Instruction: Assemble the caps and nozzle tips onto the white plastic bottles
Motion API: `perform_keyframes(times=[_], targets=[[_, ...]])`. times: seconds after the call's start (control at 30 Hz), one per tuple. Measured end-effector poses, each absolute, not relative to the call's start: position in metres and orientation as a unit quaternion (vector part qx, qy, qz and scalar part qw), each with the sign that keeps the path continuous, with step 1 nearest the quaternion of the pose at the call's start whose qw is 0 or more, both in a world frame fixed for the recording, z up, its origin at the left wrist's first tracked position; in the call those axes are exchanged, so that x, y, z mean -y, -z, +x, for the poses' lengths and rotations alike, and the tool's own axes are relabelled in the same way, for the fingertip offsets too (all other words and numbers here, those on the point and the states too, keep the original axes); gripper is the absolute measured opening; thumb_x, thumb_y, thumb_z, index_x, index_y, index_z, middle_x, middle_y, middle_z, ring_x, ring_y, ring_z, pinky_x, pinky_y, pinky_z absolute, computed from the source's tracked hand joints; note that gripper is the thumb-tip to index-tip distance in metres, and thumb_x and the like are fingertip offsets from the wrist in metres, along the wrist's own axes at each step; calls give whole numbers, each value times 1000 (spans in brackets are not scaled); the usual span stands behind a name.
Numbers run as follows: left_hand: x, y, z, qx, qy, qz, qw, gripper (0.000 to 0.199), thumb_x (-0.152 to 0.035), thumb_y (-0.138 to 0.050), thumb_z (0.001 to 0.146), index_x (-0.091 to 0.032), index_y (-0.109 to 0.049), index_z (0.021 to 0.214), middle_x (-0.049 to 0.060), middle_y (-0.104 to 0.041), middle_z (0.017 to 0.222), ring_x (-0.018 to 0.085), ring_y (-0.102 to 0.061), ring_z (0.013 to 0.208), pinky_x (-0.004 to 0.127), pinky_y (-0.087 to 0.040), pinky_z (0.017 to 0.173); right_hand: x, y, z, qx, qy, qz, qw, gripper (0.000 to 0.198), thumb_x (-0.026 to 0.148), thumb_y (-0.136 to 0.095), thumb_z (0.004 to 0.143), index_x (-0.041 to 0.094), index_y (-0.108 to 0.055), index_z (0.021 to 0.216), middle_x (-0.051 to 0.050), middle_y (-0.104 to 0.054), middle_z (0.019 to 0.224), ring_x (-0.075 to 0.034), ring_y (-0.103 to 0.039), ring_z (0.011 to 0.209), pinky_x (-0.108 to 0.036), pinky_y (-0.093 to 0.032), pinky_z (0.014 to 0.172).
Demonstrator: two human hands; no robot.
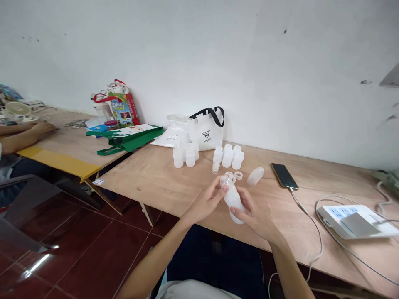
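Right hand [257, 216] clasps bottle [234, 200] body; left hand [207, 201] pinches neck (tilted).

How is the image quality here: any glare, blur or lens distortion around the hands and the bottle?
Head view: even, soft light; glare only on the red floor tiles; wide-angle bending of the table edges; the bottle and both hands, left and right, slightly soft.
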State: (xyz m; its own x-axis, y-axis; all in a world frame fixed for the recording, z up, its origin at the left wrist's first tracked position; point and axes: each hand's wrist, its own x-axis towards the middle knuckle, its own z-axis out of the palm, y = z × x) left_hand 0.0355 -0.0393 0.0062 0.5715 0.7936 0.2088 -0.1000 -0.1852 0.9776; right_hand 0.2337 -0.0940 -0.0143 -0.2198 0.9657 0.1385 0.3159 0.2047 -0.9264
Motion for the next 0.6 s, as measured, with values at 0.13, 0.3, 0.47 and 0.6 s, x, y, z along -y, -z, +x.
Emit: perform_keyframes(times=[0.13, 0.3, 0.47, 0.6], targets=[[37, -12, 29, -209, -325, 664, 640, 55, -53, -55, 99, -25, -51, 146, 12, -63, 134, 23, -63, 108, 32, -49, 84, 96, 17, 228, 666, -457, -464, 365, 55, 48, -66, 92, 26, -50, 140, -9, -64, 128, -27, -63, 111, -42, -53, 96], [38, -8, 36, -229, -348, 647, 639, 43, -55, -68, 90, -21, -63, 117, 8, -68, 111, 19, -63, 95, 28, -47, 78, 96, 24, 216, 614, -467, -506, 385, 40, 57, -57, 95, 20, -66, 108, -7, -70, 96, -24, -65, 88, -36, -53, 77], [33, 11, 41, -367, -382, 655, 539, 43, -53, -78, 79, -20, -52, 85, -3, -60, 77, 12, -52, 69, 25, -39, 64, 96, 23, 207, 632, -377, -583, 345, 28, 47, -61, 91, 21, -67, 98, -3, -71, 85, -22, -64, 76, -31, -47, 66], [34, 10, 36, -395, -363, 673, 509, 40, -53, -78, 79, -21, -56, 92, -3, -63, 79, 13, -54, 70, 25, -40, 63, 94, 20, 206, 655, -318, -597, 337, 22, 41, -60, 89, 24, -64, 103, -2, -73, 91, -24, -66, 83, -33, -48, 72]])
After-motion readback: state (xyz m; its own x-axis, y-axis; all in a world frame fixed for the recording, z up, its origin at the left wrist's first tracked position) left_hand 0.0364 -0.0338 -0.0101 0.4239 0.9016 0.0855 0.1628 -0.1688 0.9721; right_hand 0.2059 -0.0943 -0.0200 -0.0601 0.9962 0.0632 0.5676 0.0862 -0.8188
